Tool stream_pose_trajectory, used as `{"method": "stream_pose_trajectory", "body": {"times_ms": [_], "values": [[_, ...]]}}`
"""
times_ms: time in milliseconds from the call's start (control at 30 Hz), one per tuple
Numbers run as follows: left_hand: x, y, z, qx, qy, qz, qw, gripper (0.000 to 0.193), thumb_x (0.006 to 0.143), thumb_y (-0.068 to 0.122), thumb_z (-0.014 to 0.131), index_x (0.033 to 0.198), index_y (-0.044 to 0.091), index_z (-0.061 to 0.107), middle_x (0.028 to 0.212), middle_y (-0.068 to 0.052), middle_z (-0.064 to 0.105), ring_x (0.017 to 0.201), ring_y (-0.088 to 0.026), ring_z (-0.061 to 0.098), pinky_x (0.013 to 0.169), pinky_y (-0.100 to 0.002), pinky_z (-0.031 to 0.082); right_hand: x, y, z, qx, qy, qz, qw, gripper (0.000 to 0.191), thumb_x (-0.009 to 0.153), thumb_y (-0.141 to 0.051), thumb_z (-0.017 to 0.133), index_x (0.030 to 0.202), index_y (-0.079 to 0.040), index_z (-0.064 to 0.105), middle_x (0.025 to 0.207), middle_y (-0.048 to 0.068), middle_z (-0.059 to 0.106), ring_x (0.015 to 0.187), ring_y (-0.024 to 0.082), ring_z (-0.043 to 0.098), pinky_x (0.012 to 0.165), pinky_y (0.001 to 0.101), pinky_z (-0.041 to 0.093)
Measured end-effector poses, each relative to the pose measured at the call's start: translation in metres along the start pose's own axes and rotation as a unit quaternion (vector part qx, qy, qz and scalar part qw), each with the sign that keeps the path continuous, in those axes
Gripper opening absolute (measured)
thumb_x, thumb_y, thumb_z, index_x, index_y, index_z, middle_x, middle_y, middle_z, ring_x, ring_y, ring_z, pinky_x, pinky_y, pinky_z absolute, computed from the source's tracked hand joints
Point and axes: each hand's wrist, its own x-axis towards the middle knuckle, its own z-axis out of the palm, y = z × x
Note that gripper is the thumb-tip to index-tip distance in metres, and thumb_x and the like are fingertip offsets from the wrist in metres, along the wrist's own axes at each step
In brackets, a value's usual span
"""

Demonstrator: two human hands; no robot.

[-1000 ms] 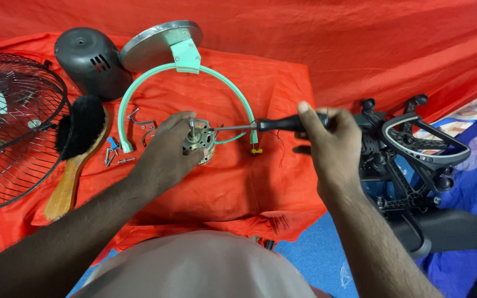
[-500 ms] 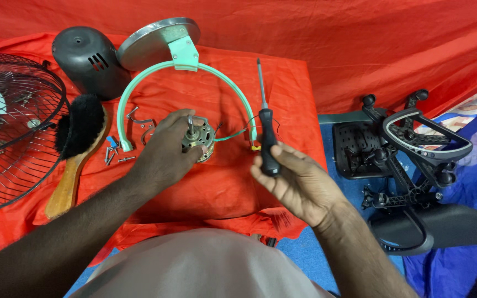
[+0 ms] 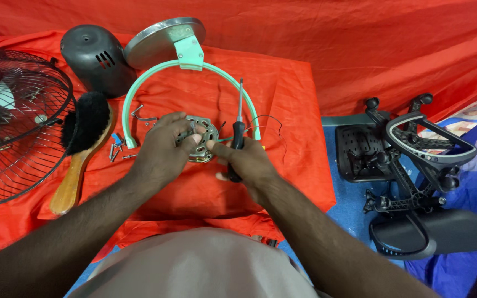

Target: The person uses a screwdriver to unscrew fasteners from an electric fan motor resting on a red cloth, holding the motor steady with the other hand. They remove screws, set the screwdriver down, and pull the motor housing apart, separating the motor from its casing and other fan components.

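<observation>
head view: the right hand [image 3: 248,160] is wrapped around a black screwdriver [image 3: 238,137], tip up. the left hand [image 3: 164,149] pinches a round metal motor part [image 3: 202,138] on the red cloth [image 3: 282,94]. a mint green hoop [image 3: 139,94] curves around them. small screws [image 3: 116,150] lie loose beside a black brush [image 3: 84,124]. a fan cage [image 3: 12,121] sits far left.

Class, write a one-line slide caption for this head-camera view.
Both hands on a small metal motor part over red cloth; the right hand also holds a screwdriver.
</observation>
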Motion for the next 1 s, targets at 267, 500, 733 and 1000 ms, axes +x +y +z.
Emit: {"method": "stream_pose_trajectory", "body": {"times_ms": [267,500,733,1000], "values": [[0.007,0.013,-0.006,-0.137,-0.016,-0.106,0.985,0.025,0.097,0.025,0.064,0.112,0.006,0.073,0.104,-0.005,0.076,0.095,-0.014,0.073,0.087,-0.032,0.058,0.01,-0.001,0.014,0.023,-0.012,0.037,0.999,0.044,0.081,-0.042,0.08,0.103,-0.005,0.068,0.101,0.006,0.074,0.088,0.014,0.07,0.055,0.0283,0.051],[0.011,0.019,-0.008,-0.16,0.027,-0.046,0.986,0.02,0.098,0.019,0.065,0.108,0.004,0.074,0.101,-0.006,0.075,0.095,-0.014,0.07,0.089,-0.031,0.056,0.001,-0.015,0.011,0.142,-0.063,0.022,0.988,0.043,0.083,-0.038,0.078,0.108,-0.004,0.069,0.103,0.008,0.076,0.085,0.014,0.071,0.047,0.0254,0.04],[0.007,0.034,-0.009,-0.144,0.019,-0.121,0.982,0.022,0.097,0.023,0.065,0.109,0.006,0.074,0.097,-0.005,0.076,0.089,-0.013,0.072,0.083,-0.03,0.058,-0.008,-0.024,0.016,0.084,0.005,0.037,0.996,0.049,0.081,-0.035,0.08,0.114,-0.008,0.057,0.103,0.008,0.072,0.087,0.017,0.071,0.048,0.0262,0.041],[0.01,0.05,-0.022,-0.161,0.019,-0.138,0.977,0.025,0.098,0.026,0.064,0.109,0.007,0.076,0.089,-0.002,0.077,0.08,-0.009,0.073,0.074,-0.028,0.06,-0.017,-0.038,0.016,-0.016,0.027,0.024,0.999,0.053,0.08,-0.043,0.08,0.112,-0.008,0.057,0.101,0.007,0.071,0.089,0.014,0.071,0.048,0.024,0.043]]}}
